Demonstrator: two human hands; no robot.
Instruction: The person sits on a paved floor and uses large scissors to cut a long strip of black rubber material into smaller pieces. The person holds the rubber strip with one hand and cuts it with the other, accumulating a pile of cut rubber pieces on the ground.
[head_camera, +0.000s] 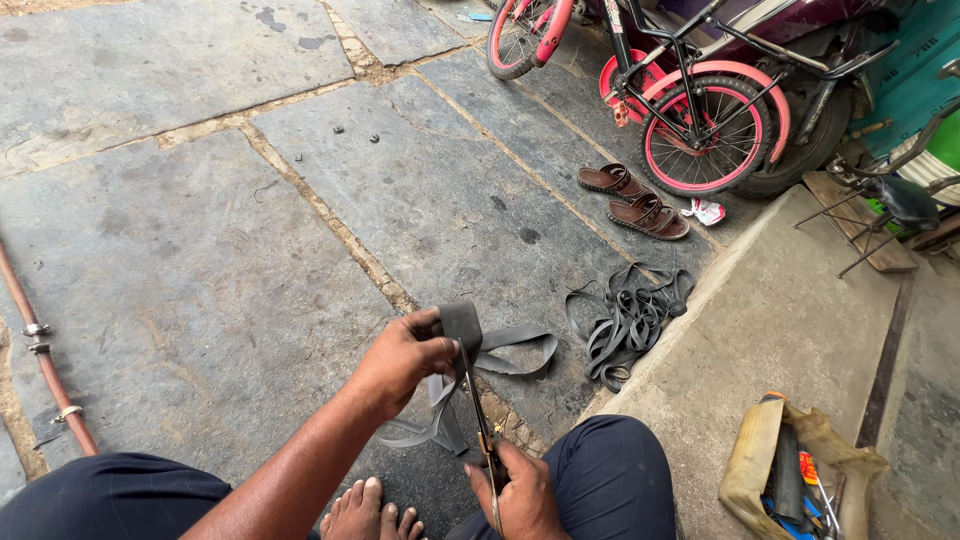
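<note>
While hands grip them, scissors (478, 405) point away, cutting rubber strip (480, 345).

black rubber strip (505, 350), folded, scissors (480, 415) cutting

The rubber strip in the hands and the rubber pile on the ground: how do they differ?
The rubber strip is one flat grey band, lifted and gripped by the left hand, with the scissors in the right hand at it. The rubber pile is many black loops, tangled and lying untouched beside the concrete ledge. Both look like inner-tube rubber.
</note>
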